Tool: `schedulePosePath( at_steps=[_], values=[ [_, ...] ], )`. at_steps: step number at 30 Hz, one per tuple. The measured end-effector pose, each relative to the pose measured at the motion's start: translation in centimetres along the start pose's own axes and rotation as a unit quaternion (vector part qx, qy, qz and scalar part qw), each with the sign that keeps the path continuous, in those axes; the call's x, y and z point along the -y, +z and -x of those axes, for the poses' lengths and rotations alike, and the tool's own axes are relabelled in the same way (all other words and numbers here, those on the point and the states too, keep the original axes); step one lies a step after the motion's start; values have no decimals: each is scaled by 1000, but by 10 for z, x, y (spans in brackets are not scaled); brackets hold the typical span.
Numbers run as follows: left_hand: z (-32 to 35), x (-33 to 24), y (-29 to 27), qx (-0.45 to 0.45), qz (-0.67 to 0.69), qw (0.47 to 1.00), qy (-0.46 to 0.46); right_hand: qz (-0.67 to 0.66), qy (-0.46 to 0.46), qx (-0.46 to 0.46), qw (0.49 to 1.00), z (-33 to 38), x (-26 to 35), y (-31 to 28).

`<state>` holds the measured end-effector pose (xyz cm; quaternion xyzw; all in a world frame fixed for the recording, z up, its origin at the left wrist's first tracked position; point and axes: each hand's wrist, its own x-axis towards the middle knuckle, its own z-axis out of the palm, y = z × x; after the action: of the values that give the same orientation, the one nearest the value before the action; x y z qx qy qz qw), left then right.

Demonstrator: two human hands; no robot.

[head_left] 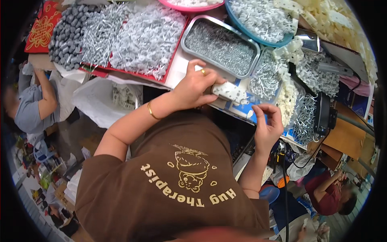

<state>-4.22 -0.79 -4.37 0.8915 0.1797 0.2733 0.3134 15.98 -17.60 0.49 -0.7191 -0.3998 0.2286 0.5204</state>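
Left hand [195, 86] has its grip closed on the near end of a white strip [230, 92], at the table [177, 68] edge. The strip's long axis runs from upper left to lower right, its free end pointing toward the right hand [268, 127]. The strip is flat, white plastic with a row of small holes or studs; which of these cannot be made out. Its held end is hidden under the fingers. The right hand sits just beside the free end, fingertips [264, 109] pinched together; what they pinch is too small to see. Behind lie a steel tray [246, 70] of nails and a blue bowl [258, 39] of white clips.
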Motion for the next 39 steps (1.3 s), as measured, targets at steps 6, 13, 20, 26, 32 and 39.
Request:
schedulePosePath(
  at_steps=[6, 13, 20, 26, 32, 39],
  values=[
    [2, -4, 1, -9, 2, 1000, 7, 93, -116, 3, 989, -7, -3, 28],
    [4, -4, 5, -36, 9, 999, 5, 250, -291, 19, 923, -7, 0, 25],
    [7, -7, 10, -46, -1, 999, -3, 291, -333, -15, 897, -1, -8, 29],
    [5, -9, 5, -36, -1, 999, -4, 302, -344, -52, 888, 5, -14, 34],
    [5, -5, 4, -33, -11, 999, 2, 226, -261, 70, 936, -13, 15, 16],
    [-3, -9, -5, 9, -18, 1000, 10, 249, -219, 55, 942, -95, -23, 32]
  ],
)
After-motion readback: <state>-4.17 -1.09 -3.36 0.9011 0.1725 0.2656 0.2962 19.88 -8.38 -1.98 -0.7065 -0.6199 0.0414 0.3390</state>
